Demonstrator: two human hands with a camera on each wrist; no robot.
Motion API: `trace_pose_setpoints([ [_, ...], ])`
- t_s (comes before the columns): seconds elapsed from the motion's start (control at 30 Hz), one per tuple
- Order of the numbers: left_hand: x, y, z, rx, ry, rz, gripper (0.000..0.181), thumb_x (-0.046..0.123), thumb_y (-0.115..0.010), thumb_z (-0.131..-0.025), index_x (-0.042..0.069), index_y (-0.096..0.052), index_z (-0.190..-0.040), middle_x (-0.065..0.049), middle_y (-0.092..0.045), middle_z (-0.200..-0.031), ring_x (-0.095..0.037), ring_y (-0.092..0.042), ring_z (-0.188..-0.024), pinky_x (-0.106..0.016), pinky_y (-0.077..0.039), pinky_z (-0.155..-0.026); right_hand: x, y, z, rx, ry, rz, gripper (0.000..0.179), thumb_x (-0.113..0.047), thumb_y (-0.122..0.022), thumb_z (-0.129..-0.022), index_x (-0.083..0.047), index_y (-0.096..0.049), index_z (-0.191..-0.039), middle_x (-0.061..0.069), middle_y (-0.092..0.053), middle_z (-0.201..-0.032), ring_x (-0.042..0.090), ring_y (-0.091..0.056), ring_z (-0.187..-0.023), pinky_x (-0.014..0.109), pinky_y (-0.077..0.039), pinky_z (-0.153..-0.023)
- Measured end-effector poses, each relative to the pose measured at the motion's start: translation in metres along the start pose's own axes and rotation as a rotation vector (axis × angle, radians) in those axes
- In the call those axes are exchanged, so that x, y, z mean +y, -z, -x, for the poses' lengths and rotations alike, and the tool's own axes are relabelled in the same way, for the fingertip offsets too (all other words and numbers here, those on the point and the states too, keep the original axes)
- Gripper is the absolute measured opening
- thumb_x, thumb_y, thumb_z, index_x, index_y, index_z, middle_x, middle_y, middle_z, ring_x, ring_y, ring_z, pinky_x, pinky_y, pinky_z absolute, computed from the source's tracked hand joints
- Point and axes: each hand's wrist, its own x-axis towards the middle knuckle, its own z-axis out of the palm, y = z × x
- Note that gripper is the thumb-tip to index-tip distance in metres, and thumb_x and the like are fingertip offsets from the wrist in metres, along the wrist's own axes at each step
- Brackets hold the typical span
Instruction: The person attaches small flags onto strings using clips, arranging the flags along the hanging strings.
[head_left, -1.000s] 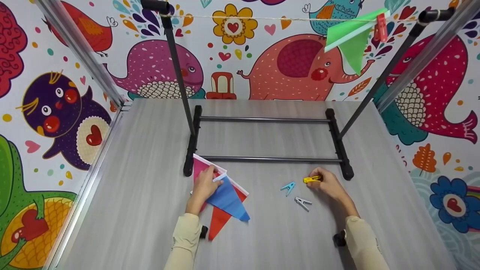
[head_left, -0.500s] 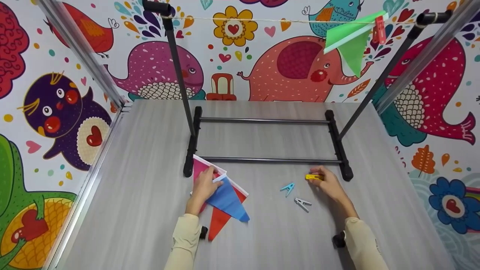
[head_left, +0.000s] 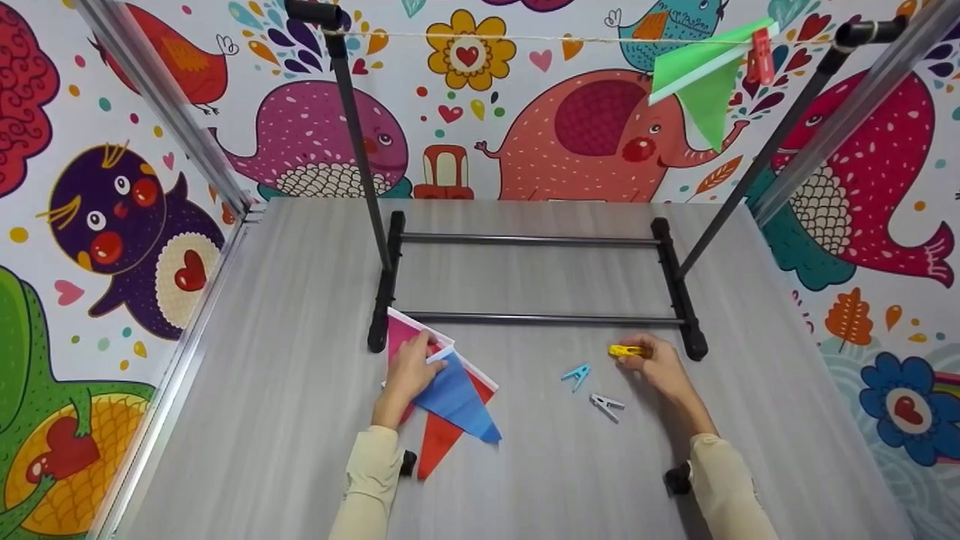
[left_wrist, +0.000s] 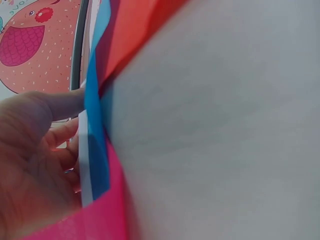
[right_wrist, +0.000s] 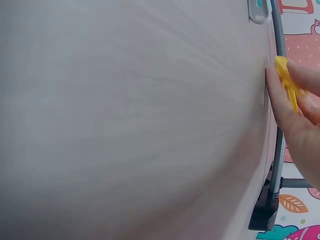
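Observation:
My left hand (head_left: 409,371) grips several triangular pennant flags near their white-edged tops. The blue flag (head_left: 459,397) lies uppermost, with a red flag (head_left: 439,446) and a pink flag (head_left: 397,330) fanned out beneath it. In the left wrist view, the thumb presses the folded blue flag (left_wrist: 97,145) against the fingers. On the right, my right hand (head_left: 658,366) pinches a yellow clothespin (head_left: 626,351) between thumb and fingertips. Close to that hand, a light blue clothespin (head_left: 577,376) and a grey clothespin (head_left: 606,407) lie on the table.
A black pipe frame stands behind the hands, its front bar (head_left: 540,319) just beyond them. A string (head_left: 480,35) spans its uprights. From the string hangs a green flag (head_left: 705,86) with a red clothespin (head_left: 761,56) at its right end. Printed walls enclose the grey table (head_left: 525,487).
The right hand and the yellow clothespin have shifted slightly away from me, and the clothespin has turned a little in the fingers. My left hand and the flags stay where they were.

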Motion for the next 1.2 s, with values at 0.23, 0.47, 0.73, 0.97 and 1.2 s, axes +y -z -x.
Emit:
trace_pose_setpoints([
  [0.23, -0.002, -0.001, 0.0, 0.001, -0.015, 0.0, 0.031, 0.012, -0.074, -0.083, 0.007, -0.058, -0.109, -0.007, -0.059, -0.091, -0.026, -0.054, -0.089, -0.043, -0.046, -0.078, -0.001, -0.001, 0.003, 0.001, 0.034, 0.043, 0.027, 0.01, -0.066, -0.082, 0.017, -0.06, -0.107, 0.032, -0.061, -0.103, 0.032, -0.059, -0.086, 0.024, -0.049, -0.066],
  [0.47, -0.006, -0.002, 0.0, -0.012, -0.037, 0.057, 0.026, 0.007, -0.07, -0.084, 0.006, -0.059, -0.107, -0.008, -0.06, -0.092, -0.025, -0.053, -0.089, -0.042, -0.045, -0.08, 0.029, 0.0, -0.007, 0.048, -0.038, -0.051, 0.036, 0.013, -0.062, -0.08, 0.014, -0.057, -0.116, 0.028, -0.06, -0.11, 0.027, -0.061, -0.092, 0.021, -0.05, -0.073],
  [0.73, -0.005, 0.005, -0.003, -0.051, -0.043, 0.073, 0.028, 0.008, -0.072, -0.083, 0.005, -0.06, -0.108, -0.005, -0.054, -0.082, -0.023, -0.05, -0.085, -0.036, -0.04, -0.073, 0.034, 0.004, -0.01, 0.02, -0.074, -0.062, 0.038, 0.004, -0.067, -0.084, 0.011, -0.056, -0.12, 0.025, -0.059, -0.115, 0.019, -0.058, -0.095, 0.019, -0.045, -0.077],
  [0.97, -0.005, 0.006, -0.003, -0.073, -0.05, 0.07, 0.025, 0.011, -0.075, -0.082, 0.005, -0.058, -0.099, -0.005, -0.053, -0.082, -0.022, -0.05, -0.084, -0.036, -0.042, -0.073, 0.035, 0.006, -0.006, -0.025, -0.078, -0.148, 0.037, 0.005, -0.064, -0.086, 0.015, -0.052, -0.12, 0.028, -0.055, -0.117, 0.019, -0.057, -0.097, 0.019, -0.046, -0.078],
  [1.2, -0.003, 0.005, 0.0, -0.08, -0.031, 0.025, 0.019, 0.014, -0.074, -0.083, 0.008, -0.056, -0.086, -0.004, -0.051, -0.077, -0.021, -0.051, -0.081, -0.037, -0.042, -0.072, 0.035, 0.006, -0.002, -0.046, -0.062, -0.189, 0.037, 0.001, -0.061, -0.089, 0.012, -0.054, -0.123, 0.026, -0.054, -0.123, 0.015, -0.057, -0.1, 0.02, -0.048, -0.082],
])
